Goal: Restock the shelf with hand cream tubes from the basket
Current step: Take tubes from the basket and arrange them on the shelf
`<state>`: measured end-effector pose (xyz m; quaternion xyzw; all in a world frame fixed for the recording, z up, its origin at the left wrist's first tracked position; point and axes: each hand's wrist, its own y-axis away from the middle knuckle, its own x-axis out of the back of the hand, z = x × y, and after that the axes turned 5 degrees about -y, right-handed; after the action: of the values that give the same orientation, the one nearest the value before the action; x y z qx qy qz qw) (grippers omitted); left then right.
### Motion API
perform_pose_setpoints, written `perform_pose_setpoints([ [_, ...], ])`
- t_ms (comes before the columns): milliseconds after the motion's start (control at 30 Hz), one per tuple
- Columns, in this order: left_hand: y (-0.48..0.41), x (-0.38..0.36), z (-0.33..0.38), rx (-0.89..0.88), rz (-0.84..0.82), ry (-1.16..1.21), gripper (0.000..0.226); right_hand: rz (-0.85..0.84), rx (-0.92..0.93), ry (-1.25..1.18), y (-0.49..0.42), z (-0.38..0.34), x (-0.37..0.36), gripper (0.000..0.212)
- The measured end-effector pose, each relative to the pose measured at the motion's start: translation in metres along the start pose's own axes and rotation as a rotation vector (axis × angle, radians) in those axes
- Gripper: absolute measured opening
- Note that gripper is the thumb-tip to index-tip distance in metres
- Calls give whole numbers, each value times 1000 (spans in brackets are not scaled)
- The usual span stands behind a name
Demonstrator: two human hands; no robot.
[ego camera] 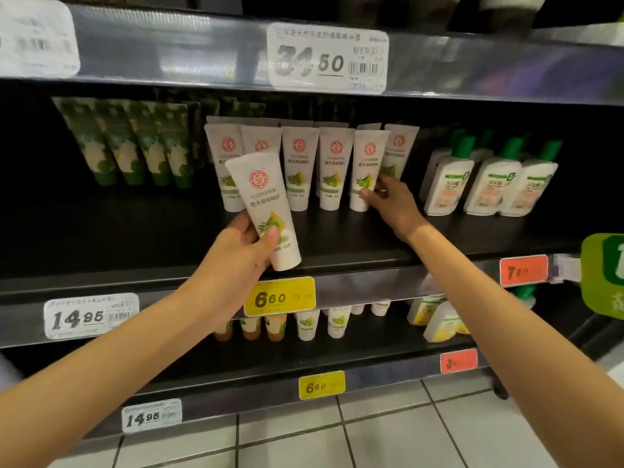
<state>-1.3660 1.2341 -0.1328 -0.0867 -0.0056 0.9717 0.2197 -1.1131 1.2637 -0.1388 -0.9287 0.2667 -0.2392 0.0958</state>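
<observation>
My left hand (241,244) grips a white hand cream tube (266,197) with a red round logo and green olive print, cap down, just above the front of the black middle shelf (162,231). Behind it a row of several identical tubes (300,167) stands upright on their caps. My right hand (393,204) reaches in at the right end of that row, its fingers pinching the lower part of a standing tube (366,163). The basket is out of view.
Dark green tubes (135,143) stand left of the row; white bottles with green caps (489,184) stand to the right. The shelf above (202,52) overhangs with price labels. The lower shelf holds small tubes (307,324) and yellow bottles (435,319). A green sign (604,275) juts out at right.
</observation>
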Motion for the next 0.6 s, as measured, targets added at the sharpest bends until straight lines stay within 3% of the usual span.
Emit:
perform_pose_setpoints([
  [167,-2,-8,0,13,-43,11,32,46,-51,12,1,-2,-2,45],
  [267,-7,-17,3,43,-71,36,28,223,-75,-50,23,-14,4,48],
  [300,-10,-20,4,48,-74,40,28,205,-35,-92,36,-18,7,44],
  [367,-17,-32,7,47,-92,60,32,-49,73,-222,68,-28,10,31],
  [433,-23,-47,10,42,-153,66,34,-260,151,-197,92,-35,11,28],
  [600,-38,-73,10,65,-226,6,44,-90,157,-3,82,-27,24,33],
])
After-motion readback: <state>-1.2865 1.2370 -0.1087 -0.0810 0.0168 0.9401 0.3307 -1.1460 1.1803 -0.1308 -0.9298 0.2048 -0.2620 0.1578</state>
